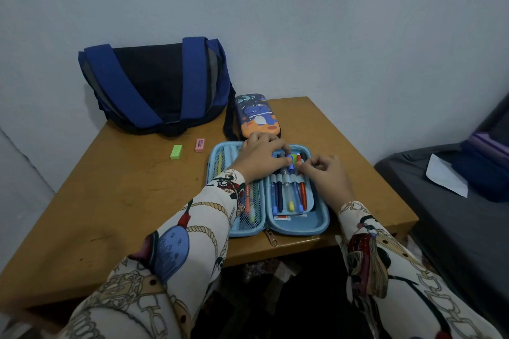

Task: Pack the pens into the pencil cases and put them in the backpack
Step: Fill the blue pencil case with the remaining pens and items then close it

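A light blue pencil case [298,226] lies open on the wooden table [115,201]. Several pens [287,195] sit side by side under an elastic band in its right half. More pens lie behind the mesh pocket [249,209] in its left half. My left hand [261,157] lies across the top of the case with its fingers on the pens' upper ends. My right hand [325,170] has its fingers curled, the fingertips pinching the top of the orange pen [303,191]. A closed dinosaur pencil case [257,115] lies just behind. The blue and black backpack [157,85] stands at the back left.
A green eraser [176,151] and a pink eraser [200,145] lie left of the open case. The table stands in a corner between pale walls. A grey bed [454,217] with a white sheet of paper [446,179] is at the right.
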`<act>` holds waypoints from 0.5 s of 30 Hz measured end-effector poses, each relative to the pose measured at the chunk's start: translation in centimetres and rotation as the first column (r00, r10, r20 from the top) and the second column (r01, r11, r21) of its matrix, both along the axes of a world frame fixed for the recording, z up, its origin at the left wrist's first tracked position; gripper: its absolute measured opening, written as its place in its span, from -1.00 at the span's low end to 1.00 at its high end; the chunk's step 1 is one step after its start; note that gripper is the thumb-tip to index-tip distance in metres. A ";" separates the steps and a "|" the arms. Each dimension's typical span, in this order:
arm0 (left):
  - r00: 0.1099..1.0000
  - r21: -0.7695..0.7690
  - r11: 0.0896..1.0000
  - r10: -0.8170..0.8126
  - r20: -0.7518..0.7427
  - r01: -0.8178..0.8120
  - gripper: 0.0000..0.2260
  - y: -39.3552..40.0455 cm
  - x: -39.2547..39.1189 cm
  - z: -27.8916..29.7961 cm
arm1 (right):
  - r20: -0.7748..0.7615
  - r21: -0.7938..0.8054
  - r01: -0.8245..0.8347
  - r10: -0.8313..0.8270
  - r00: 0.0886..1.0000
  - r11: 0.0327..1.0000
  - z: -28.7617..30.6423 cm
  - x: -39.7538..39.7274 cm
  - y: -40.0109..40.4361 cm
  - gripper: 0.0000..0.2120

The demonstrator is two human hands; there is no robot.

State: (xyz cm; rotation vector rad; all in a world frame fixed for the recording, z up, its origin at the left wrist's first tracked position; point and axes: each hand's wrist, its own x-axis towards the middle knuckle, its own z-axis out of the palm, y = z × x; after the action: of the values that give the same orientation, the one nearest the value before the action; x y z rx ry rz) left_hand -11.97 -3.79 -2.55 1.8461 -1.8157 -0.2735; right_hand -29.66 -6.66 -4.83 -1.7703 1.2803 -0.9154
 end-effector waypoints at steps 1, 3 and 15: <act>1.000 0.002 1.000 -0.005 0.005 0.005 -0.79 0.0 0.0 0.0 | 0.003 0.002 -0.002 0.002 1.000 1.000 -0.1 0.0 0.0 -0.80; 1.000 0.006 1.000 -0.012 0.016 0.012 -0.77 0.1 0.0 0.1 | 0.012 0.001 -0.003 0.003 1.000 1.000 -0.1 -0.1 0.0 -0.79; 1.000 0.026 0.999 -0.028 0.013 0.028 -0.71 0.0 0.0 0.1 | 0.017 -0.004 0.005 -0.005 1.000 1.000 -0.1 0.0 0.0 -0.78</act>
State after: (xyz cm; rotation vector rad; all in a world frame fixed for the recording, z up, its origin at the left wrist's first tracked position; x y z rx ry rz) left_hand -11.94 -3.74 -2.42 1.8455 -1.8565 -0.2963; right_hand -29.64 -6.64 -4.94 -1.7597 1.2727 -0.9351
